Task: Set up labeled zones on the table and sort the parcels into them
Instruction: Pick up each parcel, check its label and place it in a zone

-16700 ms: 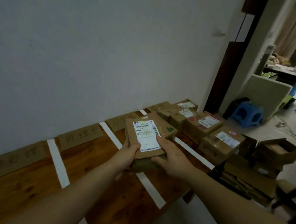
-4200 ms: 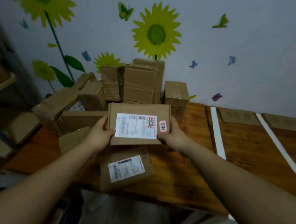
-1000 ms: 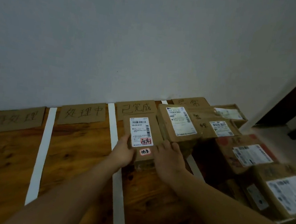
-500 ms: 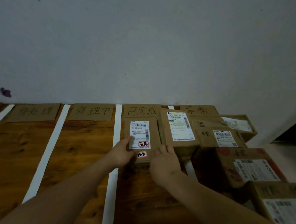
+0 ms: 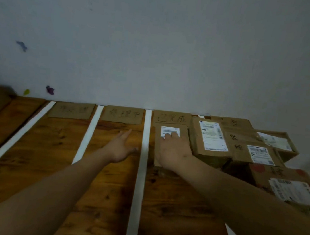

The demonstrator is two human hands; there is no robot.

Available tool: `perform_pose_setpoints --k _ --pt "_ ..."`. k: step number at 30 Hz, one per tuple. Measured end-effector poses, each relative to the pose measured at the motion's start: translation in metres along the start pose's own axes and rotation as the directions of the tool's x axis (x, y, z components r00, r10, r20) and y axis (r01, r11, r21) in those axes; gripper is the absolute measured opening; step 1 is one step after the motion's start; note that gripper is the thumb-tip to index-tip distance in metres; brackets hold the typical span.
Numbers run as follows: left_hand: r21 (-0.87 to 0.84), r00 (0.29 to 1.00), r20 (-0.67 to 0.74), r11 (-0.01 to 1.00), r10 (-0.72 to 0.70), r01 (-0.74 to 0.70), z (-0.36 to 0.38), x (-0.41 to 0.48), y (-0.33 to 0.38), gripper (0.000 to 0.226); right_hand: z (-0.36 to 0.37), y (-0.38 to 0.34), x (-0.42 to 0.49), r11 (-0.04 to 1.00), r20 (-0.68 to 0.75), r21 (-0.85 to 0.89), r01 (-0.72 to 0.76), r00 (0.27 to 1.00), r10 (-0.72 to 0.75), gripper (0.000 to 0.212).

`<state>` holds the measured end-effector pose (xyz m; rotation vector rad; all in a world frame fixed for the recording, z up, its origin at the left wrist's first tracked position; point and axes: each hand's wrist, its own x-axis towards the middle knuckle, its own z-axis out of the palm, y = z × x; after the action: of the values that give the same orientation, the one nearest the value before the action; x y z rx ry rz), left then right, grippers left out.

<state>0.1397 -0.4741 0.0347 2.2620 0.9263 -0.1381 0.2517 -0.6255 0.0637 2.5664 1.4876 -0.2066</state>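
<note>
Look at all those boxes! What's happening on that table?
A person is sorting parcels into zones on a wooden table, marked off by white tape strips, with handwritten cardboard signs along the wall. Their right hand rests flat on a small parcel lying below the third sign from the left. Their left hand is open over the zone beside it, holding nothing. More parcels are piled to the right.

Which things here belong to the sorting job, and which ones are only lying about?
Job: the parcel under the right hand, the other parcels beside it, cardboard labels, white tape strips, table.
Lying about: wall stickers.
</note>
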Motion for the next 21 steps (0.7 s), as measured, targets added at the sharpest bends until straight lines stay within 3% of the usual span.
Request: perform_pose_setpoints --k 6,15,21 --pt "0.121 0.988 -0.155 0.992 -0.006 0.025 -0.088 -0.05 -0.096 0.086 -0.04 -0.104 0.036 0.986 -0.046 -0.114 0.12 0.991 -0.126 0.057" --pt "0.098 0.927 -0.318 0.965 -0.202 0.244 -0.24 -0.172 -0.3 0.083 -0.092 -0.354 0.071 0.947 -0.112 -0.113 0.301 0.943 -0.314 0.062" --pt "-0.02 0.864 -0.379 0.937 -0.331 0.35 -0.31 -0.234 -0.413 0.082 -0.112 -0.486 0.094 0.912 -0.116 -0.099 0.398 0.906 -0.408 0.063"
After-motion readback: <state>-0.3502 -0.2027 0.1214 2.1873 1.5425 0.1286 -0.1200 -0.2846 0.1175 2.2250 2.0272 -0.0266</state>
